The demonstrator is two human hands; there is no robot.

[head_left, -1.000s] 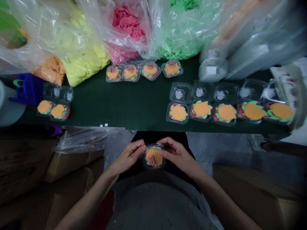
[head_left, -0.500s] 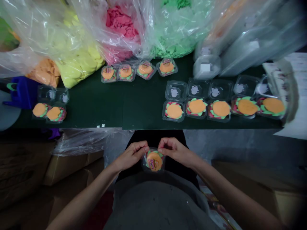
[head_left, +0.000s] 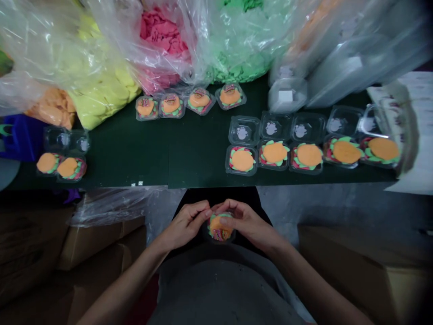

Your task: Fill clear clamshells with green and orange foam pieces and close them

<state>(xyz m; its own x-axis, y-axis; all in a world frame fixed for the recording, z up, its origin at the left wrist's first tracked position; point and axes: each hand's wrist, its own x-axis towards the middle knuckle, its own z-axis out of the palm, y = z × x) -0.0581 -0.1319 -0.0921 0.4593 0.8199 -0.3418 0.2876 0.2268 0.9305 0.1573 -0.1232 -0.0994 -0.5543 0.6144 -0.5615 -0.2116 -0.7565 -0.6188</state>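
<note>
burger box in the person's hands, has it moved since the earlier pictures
Yes, slightly: measured against the table seam, the burger box now appears farther right in view.

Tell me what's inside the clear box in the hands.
Inside the clear box, a round orange piece shows with green pieces around its edge, partly behind a colourful print. The right hand covers part too; what lies underneath is hidden.

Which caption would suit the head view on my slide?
Left hand and right hand hold a clear burger box in front of a dark green table.
</note>
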